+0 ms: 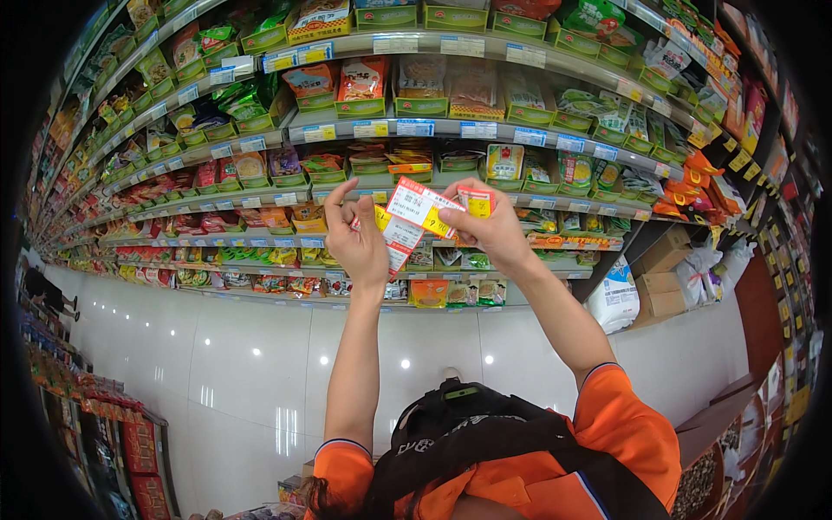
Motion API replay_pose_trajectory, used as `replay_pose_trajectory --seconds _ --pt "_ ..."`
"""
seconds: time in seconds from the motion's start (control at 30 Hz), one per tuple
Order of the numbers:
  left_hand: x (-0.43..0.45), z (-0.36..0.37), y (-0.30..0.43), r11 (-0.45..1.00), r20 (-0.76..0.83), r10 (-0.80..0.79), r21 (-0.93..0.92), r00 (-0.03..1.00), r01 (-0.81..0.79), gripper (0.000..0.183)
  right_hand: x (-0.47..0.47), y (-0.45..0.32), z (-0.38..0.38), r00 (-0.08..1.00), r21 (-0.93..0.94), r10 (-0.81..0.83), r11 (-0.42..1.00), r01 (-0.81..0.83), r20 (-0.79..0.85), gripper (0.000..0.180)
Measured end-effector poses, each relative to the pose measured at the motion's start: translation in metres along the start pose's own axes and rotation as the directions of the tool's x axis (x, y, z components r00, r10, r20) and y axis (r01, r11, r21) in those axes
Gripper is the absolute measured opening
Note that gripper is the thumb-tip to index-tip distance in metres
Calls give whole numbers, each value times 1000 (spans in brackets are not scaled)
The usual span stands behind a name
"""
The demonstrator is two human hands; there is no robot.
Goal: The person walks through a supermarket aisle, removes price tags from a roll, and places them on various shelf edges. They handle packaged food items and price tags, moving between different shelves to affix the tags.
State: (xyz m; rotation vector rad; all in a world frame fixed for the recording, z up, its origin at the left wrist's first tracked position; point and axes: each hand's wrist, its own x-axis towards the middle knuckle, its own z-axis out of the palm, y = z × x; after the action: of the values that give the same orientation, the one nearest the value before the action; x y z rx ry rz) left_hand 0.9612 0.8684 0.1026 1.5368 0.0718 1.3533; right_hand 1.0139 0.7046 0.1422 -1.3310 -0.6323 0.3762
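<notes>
In front of the shelves, my left hand [359, 244] grips a white, yellow and red price label [401, 238] by its left side. Some of its fingers stand raised and curled. Pinched between the thumb and fingers of my right hand [495, 227] is another printed price label [416, 201], which overlaps the upper part of the first. A further red-edged label [478, 203] shows between the right hand's fingers. How many labels lie stacked in either hand cannot be seen. Both hands are raised, with the labels apart from the shelf.
Curved rows of store shelves [435, 127] hold bagged foods in green display boxes [361, 107]. Price strips line the shelf edges. Cardboard boxes [660, 296] and white plastic bags [699, 273] stand at right. Glossy tiles [260, 383] cover the floor. A person [49, 292] is at far left.
</notes>
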Motion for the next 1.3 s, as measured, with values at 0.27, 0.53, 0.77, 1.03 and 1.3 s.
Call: replay_pose_trajectory --seconds 0.27,0.53,0.77,1.03,1.3 --pt "8 4 19 994 89 -66 91 994 58 27 26 36 22 960 -79 -272 958 277 72 17" --pt "10 9 5 998 42 40 52 998 -42 25 36 33 18 962 -15 -261 965 263 75 17" --pt "29 23 17 985 51 -170 -27 984 172 28 21 24 27 796 -529 -594 641 556 118 16" --pt "40 17 30 958 196 -170 -198 966 209 23 23 12 20 790 -264 -584 745 613 187 29" --pt "1 37 43 817 567 -330 -229 755 530 43 65 -31 -7 872 -9 -67 997 82 484 21"
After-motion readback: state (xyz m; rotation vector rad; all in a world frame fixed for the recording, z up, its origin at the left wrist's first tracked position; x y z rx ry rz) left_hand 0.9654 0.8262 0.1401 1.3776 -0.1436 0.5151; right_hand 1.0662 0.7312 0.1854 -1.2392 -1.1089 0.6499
